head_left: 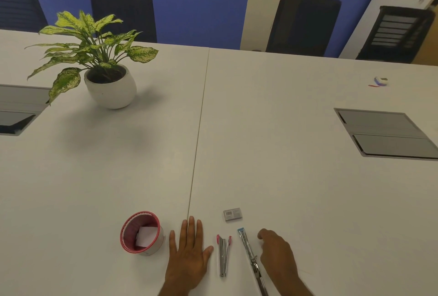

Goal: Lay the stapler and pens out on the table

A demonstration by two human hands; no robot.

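Note:
My left hand [189, 250] lies flat on the white table [284, 165], fingers straight, palm down. Just right of it sits a small metal stapler [224, 256] with pink tips, opened in a narrow V. Further right lies a long metal stapler [251, 257] with a blue end, stretched open along the table. My right hand [276, 252] rests beside that long stapler with fingers loosely curled, holding nothing. A small grey staple box [232, 214] lies just beyond the two staplers.
A round pink-rimmed holder [142, 236] with white paper inside stands left of my left hand. A potted plant [106, 78] is at the far left. Grey cable hatches [388, 134] are set in the table. Dark chairs [303, 23] line the far side.

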